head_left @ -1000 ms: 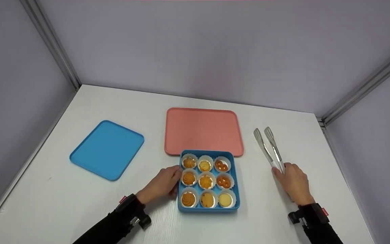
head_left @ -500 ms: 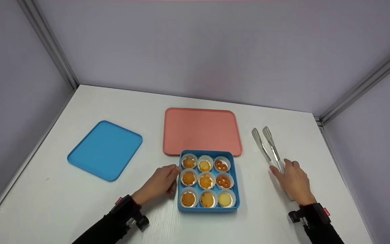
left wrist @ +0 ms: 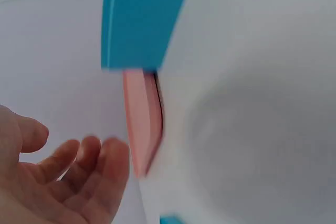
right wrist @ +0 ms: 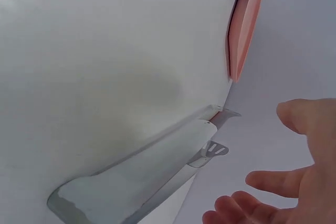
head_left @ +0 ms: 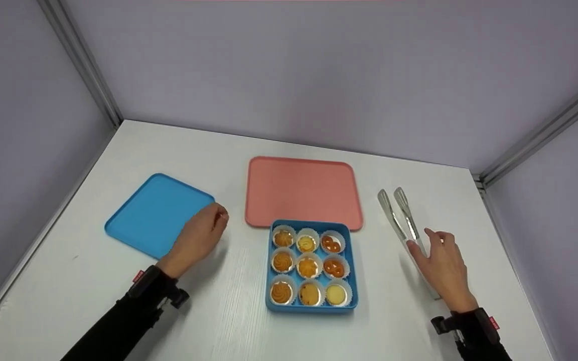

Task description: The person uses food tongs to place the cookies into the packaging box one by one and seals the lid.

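Several small cookies in white paper cups sit in rows in a blue box (head_left: 311, 309) at the front middle. My left hand (head_left: 196, 240) is in the air left of the box, over the near right edge of a flat blue tray (head_left: 156, 213). In the left wrist view its fingers (left wrist: 113, 163) are loosely bent and hold nothing. Metal tongs (head_left: 402, 220) with pale handles lie on the table at the right. My right hand (head_left: 444, 265) hovers beside and partly over the handles; in the right wrist view thumb and fingers are spread apart from the tongs (right wrist: 136, 174).
A pink tray (head_left: 303, 190) lies behind the blue box, whose back edge stands at or over the tray's front edge. Grey panels (head_left: 319, 75) enclose the white table (head_left: 234, 326) at the back and both sides.
My left hand has left the side of the blue box and moved left and back toward the flat blue tray. My right hand has let go of the tongs and lifted slightly.
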### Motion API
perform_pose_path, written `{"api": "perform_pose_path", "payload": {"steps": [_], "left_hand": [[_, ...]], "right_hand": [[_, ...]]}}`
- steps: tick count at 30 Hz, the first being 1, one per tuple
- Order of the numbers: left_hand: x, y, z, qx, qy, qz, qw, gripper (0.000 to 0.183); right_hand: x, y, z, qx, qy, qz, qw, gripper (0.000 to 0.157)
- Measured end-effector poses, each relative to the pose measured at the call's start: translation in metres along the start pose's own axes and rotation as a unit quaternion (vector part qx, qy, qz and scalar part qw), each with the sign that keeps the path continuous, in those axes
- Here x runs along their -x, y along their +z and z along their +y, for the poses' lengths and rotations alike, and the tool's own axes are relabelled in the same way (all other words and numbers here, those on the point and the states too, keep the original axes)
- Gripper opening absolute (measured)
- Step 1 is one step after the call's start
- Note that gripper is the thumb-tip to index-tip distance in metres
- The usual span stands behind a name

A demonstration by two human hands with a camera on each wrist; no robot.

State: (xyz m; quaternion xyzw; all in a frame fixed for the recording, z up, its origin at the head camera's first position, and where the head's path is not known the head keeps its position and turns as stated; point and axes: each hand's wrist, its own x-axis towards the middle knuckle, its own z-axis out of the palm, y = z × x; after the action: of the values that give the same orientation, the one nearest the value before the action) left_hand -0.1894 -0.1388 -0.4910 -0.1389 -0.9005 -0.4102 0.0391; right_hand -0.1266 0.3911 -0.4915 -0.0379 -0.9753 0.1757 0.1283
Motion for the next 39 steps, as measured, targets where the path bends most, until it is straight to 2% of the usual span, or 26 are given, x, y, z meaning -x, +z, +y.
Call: {"api": "perform_pose_path", "payload": {"steps": [2, 4, 8, 11, 14, 18, 24, 30, 35, 39], "left_hand": [[-0.011, -0.012, -0.02, -0.067, 0.007, 0.04, 0.9969, 0.027], [-0.019, -0.024, -0.04, -0.132, 0.007, 0.076, 0.9883, 0.029], [-0.021, -0.049, -0.073, -0.209, -0.003, 0.105, 0.9723, 0.032], [-0.017, -0.065, -0.09, -0.252, -0.017, 0.115, 0.9607, 0.032], [-0.012, -0.076, -0.102, -0.28, -0.039, 0.111, 0.9528, 0.03], [-0.006, -0.083, -0.111, -0.287, -0.07, 0.107, 0.9495, 0.023], [0.0, -0.08, -0.118, -0.295, -0.076, 0.12, 0.945, 0.02], [-0.003, -0.083, -0.123, -0.29, -0.109, 0.086, 0.9468, 0.017], [-0.002, -0.087, -0.127, -0.29, -0.096, 0.087, 0.9482, 0.009], [0.0, -0.092, -0.125, -0.269, -0.09, 0.088, 0.9549, 0.008]], "right_hand": [[0.003, -0.002, 0.0, 0.0, 0.002, 0.005, 1.0, 0.067], [0.006, -0.004, 0.001, -0.001, 0.004, 0.007, 1.0, 0.067], [0.007, -0.005, 0.001, -0.004, -0.003, 0.005, 1.0, 0.066], [0.007, -0.005, 0.0, -0.006, -0.006, 0.009, 1.0, 0.065], [0.006, -0.006, -0.001, -0.008, -0.008, 0.01, 1.0, 0.063], [0.006, -0.005, -0.003, -0.012, -0.015, 0.014, 1.0, 0.061], [0.005, -0.003, -0.005, -0.016, -0.032, 0.031, 0.999, 0.058], [0.005, -0.002, -0.007, -0.026, -0.038, 0.036, 0.998, 0.054], [0.006, -0.003, -0.007, -0.042, -0.054, 0.04, 0.997, 0.052], [0.007, -0.004, -0.008, -0.058, -0.067, 0.046, 0.995, 0.048]]}}
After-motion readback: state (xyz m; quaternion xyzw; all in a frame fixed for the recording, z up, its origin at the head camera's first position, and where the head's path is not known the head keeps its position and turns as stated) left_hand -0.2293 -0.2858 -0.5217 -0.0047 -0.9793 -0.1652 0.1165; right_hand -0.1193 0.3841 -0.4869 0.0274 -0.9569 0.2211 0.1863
